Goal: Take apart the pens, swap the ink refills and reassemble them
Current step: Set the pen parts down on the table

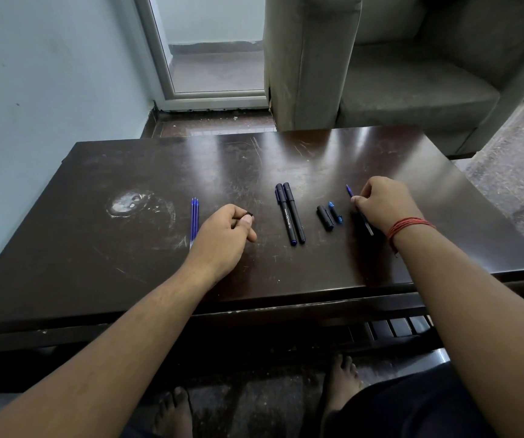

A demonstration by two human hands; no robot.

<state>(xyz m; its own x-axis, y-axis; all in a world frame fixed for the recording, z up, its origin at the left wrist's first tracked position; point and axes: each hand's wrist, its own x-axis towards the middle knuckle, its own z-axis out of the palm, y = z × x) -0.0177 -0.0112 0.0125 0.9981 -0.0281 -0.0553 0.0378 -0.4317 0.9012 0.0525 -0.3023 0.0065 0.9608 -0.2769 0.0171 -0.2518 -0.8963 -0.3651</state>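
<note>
L hand (227, 230) pinches a small black pen bit (248, 214), fingers curled, mid desk (128, 248). R hand (380, 203) grips a thin refill (350, 191) nr the right edge. Two whole pens (290, 213) lie side by side in the middle. A cap (325, 218) and a blue tip piece (335, 212) lie between pens & R hand. Spare blue refills (194, 221) sit left of L hand.

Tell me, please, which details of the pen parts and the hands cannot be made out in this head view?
- Small black part in the left hand: curled fingers cover most of it.
- Refill in the right hand: its middle is hidden by the fingers.
- Loose refills: too thin to count surely; the near ends are behind the left hand.
- Print on the two capped pens: too small to read.
</note>
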